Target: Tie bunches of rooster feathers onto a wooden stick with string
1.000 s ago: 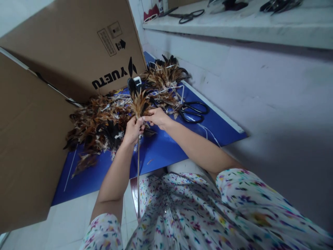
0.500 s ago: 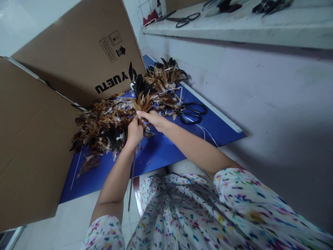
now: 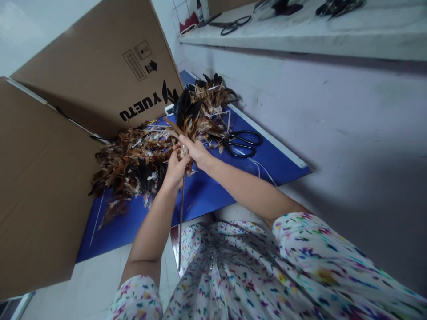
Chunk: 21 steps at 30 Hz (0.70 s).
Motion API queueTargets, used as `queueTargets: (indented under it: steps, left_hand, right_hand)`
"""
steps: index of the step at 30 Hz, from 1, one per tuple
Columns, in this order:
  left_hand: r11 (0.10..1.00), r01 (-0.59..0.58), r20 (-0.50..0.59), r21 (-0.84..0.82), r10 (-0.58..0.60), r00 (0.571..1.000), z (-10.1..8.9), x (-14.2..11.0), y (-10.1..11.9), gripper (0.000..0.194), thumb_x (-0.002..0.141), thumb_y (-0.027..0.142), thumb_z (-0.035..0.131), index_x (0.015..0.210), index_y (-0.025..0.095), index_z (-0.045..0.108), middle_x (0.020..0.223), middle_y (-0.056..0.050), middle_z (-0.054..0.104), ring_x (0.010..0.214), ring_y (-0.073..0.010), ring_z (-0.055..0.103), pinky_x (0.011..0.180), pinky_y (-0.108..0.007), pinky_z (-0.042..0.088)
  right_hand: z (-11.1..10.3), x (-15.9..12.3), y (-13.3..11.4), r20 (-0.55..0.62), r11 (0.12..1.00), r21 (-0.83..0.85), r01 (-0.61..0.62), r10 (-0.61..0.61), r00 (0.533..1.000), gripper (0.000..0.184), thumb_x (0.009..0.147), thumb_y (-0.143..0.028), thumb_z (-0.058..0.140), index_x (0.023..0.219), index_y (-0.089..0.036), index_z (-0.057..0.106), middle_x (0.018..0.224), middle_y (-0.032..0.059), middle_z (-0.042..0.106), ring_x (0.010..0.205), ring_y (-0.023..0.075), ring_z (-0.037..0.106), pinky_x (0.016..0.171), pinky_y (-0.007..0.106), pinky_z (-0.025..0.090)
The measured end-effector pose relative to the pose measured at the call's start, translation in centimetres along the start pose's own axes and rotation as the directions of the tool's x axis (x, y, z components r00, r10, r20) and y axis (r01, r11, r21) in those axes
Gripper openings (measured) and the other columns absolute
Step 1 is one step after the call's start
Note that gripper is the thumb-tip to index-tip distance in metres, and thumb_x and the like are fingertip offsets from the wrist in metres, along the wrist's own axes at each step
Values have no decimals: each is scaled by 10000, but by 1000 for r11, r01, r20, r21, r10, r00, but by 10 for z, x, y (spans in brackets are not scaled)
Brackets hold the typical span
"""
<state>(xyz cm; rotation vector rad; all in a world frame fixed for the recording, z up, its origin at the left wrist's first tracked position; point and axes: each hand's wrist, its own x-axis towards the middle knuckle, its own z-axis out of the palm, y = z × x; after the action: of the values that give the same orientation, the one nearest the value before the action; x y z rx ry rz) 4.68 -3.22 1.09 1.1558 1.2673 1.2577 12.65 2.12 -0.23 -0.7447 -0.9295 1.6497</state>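
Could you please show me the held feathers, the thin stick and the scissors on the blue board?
Held feathers (image 3: 184, 109), head view: dark part.
Thin stick (image 3: 181, 222), head view: lower shaft.
Scissors (image 3: 245, 146), head view: black handle.

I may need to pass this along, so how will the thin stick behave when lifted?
The stick looks narrow, so probably light. It extends straight below the left hand, which suggests stiffness. The feathers above fan out and would likely bend easily.

Single head-worn view, forward and down from above onto a nearby blue board.
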Motion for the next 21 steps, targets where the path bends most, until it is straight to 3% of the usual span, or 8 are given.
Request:
queueTargets:
  steps: [3,7,11,14,17,21]
  left_hand:
    - [954,224,112,-202,-204,972,-8,0,10,152,765,280,615,842,176,535,639,17,558,488,-115,528,421,-216,355]
    - [884,405,222,-236,-357,908,-18,6,15,268,875,415,505,829,168,598,639,-22,588,507,-128,549,492,-256,454]
    - [876,418,346,-241,-324,880,-25,16,5,350,884,477,519,788,156,622,640,-42,586,540,-128,557,540,-255,473]
    - [872,412,435,-264,-273,858,-28,20,-3,311,857,456,588,775,158,618,618,-24,560,527,-114,536,544,-243,467]
    - [876,407,435,-258,-271,859,-31,20,-6,259,839,407,631,783,154,624,621,-15,572,519,-105,537,543,-234,468]
    - [892,394,378,-220,-294,878,-32,17,-4,238,868,342,599,820,117,659,718,-69,662,634,-150,638,601,-258,528]
  right_hand:
    - [-2,-2,-1,55,1000,22,-16,15,998,368,878,-528,547,782,-177,607,867,41,710,561,75,583,488,190,458]
    - [-4,-1,0,130,999,49,7,-13,991,375,878,-519,555,749,-176,635,686,31,680,494,87,532,454,206,442]
    - [-7,0,0,181,999,31,-12,6,983,384,905,-493,519,760,-169,666,557,16,626,471,88,502,427,190,405]
    - [-7,0,-1,181,999,22,-35,30,983,366,913,-463,521,757,-159,651,639,27,674,515,80,540,465,176,431]
    - [-7,-1,-3,218,998,66,-11,-4,976,339,903,-442,545,734,-156,614,773,43,721,582,84,588,518,185,472]
    - [-12,-2,-4,310,999,-43,-29,41,950,406,880,-539,540,840,-149,646,663,19,686,405,57,441,349,190,327]
